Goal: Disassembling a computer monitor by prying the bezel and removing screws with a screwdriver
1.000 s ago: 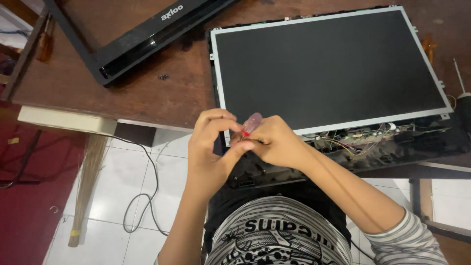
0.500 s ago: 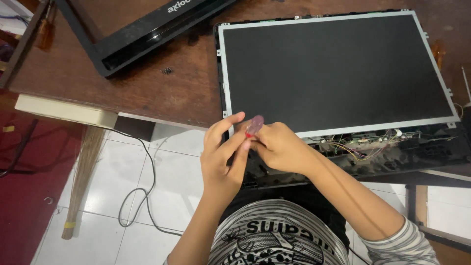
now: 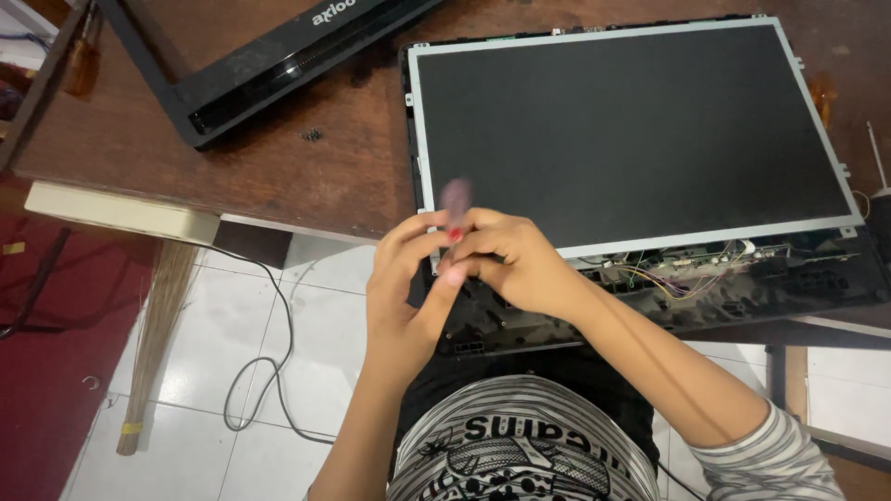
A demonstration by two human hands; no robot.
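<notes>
Nearest, a striped shirt (image 3: 520,445) with dark print, seen from above. Over a white tiled floor (image 3: 241,343), a black cable (image 3: 269,371) looping, a bundle of broom straws (image 3: 153,343) leaning, and red flooring (image 3: 46,353) at far left.

Just above the shirt, both hands meeting at the near edge of the table. Left hand (image 3: 404,297) half curled, fingers and thumb pinched on the lower part of a small screwdriver (image 3: 455,209). Right hand (image 3: 510,264) closed around the same tool from the other side, fingers folded over it. Screwdriver upright, handle translucent reddish-purple and motion-blurred at the top, a bright red spot between the fingers; tip hidden behind the hands. Held right at the lower left corner of the display panel (image 3: 631,130).

Panel lying flat: dark matte screen in a thin silver metal frame, small mounting tabs along the edges. Below its near edge, exposed black chassis (image 3: 742,288) with thin coloured wires (image 3: 668,274).

Farther back, brown wooden table (image 3: 306,186), a few tiny dark screws (image 3: 313,135), and a black plastic bezel (image 3: 278,56) lying at an angle at top left.
</notes>
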